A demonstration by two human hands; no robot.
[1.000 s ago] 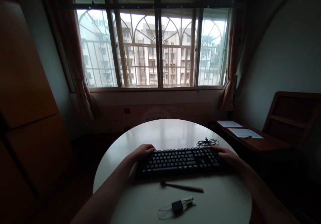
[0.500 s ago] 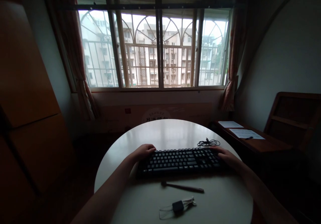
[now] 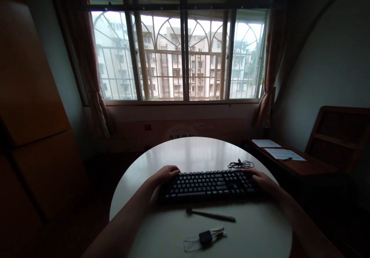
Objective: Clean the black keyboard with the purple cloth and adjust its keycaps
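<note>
A black full-size keyboard (image 3: pixel 202 186) lies on the round white table (image 3: pixel 162 231), its long side facing me. My left hand (image 3: pixel 167 173) grips its left end, thumb and fingers curled over the upper corner. Around the right end, near the number pad, my right hand (image 3: pixel 257 177) is closed. Part of each hand's fingers is hidden by the keyboard. Below the keyboard lies a thin brush (image 3: pixel 212 215) with a dark head pointing left. Nearer to me rests a keycap puller (image 3: pixel 205 237), a small black block with wire loops and pale prongs.
A coiled black cable (image 3: pixel 241 164) sits behind the keyboard's right end. Papers (image 3: pixel 285 154) and a pen lie on a wooden bench (image 3: pixel 312 168) at the right. A wooden cabinet (image 3: pixel 31 115) stands left, and a barred window (image 3: pixel 185 57) is ahead.
My right thumb has shifted slightly at the keyboard's right end. The keyboard, my left hand and the things on the table look the same.
</note>
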